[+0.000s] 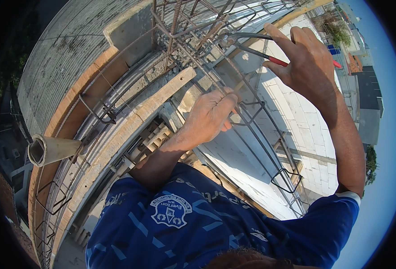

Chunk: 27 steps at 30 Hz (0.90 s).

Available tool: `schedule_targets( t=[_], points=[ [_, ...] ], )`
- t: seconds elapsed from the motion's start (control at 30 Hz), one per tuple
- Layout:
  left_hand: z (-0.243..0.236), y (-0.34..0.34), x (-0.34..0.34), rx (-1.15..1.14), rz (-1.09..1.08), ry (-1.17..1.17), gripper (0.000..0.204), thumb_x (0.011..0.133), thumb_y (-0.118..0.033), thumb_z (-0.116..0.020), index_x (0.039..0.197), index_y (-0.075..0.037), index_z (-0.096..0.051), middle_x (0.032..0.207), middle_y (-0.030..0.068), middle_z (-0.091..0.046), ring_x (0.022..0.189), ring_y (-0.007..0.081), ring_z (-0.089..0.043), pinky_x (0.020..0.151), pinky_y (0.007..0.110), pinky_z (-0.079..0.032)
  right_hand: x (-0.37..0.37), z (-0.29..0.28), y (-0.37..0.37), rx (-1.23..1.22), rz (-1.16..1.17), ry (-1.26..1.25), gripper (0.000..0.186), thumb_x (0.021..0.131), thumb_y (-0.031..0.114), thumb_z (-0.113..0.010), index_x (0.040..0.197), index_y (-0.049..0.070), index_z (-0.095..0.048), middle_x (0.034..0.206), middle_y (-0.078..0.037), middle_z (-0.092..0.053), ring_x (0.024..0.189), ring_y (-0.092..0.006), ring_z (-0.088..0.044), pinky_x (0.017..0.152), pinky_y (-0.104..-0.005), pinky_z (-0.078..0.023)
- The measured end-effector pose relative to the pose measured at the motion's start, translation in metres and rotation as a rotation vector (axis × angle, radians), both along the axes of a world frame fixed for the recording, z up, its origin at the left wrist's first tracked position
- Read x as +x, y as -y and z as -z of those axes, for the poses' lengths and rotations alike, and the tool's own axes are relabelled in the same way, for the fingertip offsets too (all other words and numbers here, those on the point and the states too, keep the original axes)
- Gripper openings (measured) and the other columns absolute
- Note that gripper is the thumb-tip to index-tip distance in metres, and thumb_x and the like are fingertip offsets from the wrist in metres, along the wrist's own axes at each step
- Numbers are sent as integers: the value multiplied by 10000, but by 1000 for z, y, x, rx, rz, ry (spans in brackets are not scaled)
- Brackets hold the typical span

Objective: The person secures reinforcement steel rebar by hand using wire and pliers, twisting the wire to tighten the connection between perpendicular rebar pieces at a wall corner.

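My right hand (307, 62) is closed around long-handled pincers with red grips (276, 60), its thumb on one handle. The two handles stand apart, and the jaws (226, 41) touch the steel where column bars and beam bars cross. Whether wire is between the jaws is too small to tell. Lower and to the left, my left hand (209, 114) is closed around a bar of the beam's rebar cage (263, 154), close to a bent stirrup (251, 119). My fingers partly hide that bar.
Upright ribbed bars (173, 29) rise at the top centre. A wooden board (139, 112) runs along the left, beside formwork (88, 87) with more stirrups and a pipe (54, 150). A corrugated roof (68, 54) lies beyond. White block wall (316, 141) stands at right.
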<state>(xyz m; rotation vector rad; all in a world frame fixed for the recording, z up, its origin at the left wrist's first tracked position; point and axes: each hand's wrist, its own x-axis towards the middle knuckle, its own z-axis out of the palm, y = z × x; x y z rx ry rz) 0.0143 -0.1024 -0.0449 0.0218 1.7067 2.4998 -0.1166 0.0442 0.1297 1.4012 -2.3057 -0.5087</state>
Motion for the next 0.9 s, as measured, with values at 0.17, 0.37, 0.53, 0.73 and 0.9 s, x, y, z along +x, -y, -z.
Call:
schedule_targets(
  t=[0.17,0.37,0.53,0.73,0.9],
  points=[
    [-3,0,0,6,1,-3,458,976,-359,-468,1077,53,-640,876,136,-625,610,175,-666,523,269,-540,-8,3,-3,-78,-123,7,750,658,329,-896,1340,190,-616,816,-50,-499,777,-211,-534,637,-375,-455],
    [-3,0,0,-1,1,20,466,974,-363,-464,1074,58,-639,885,126,-627,610,180,-665,520,275,-536,0,-4,6,40,-27,-58,777,651,330,-898,1357,200,-601,830,-59,-512,803,-214,-548,651,-383,-460],
    [-2,2,-1,10,12,3,489,995,-362,-451,1062,87,-632,938,125,-640,615,154,-655,537,253,-544,-2,-4,-3,89,3,-16,693,681,278,-891,1298,127,-612,893,-86,-601,877,-235,-618,715,-367,-531],
    [-6,2,0,10,28,-11,509,1017,-369,-432,1065,99,-625,967,124,-654,627,126,-643,563,240,-558,3,-6,6,84,31,3,686,686,280,-887,1295,124,-612,925,-103,-626,906,-249,-634,724,-375,-546],
    [-5,3,1,4,24,-2,499,1017,-373,-432,1071,82,-628,952,110,-656,630,125,-642,566,241,-558,-2,-2,11,78,1,-36,683,695,279,-880,1301,122,-608,955,-112,-643,924,-255,-644,734,-370,-553]
  ],
)
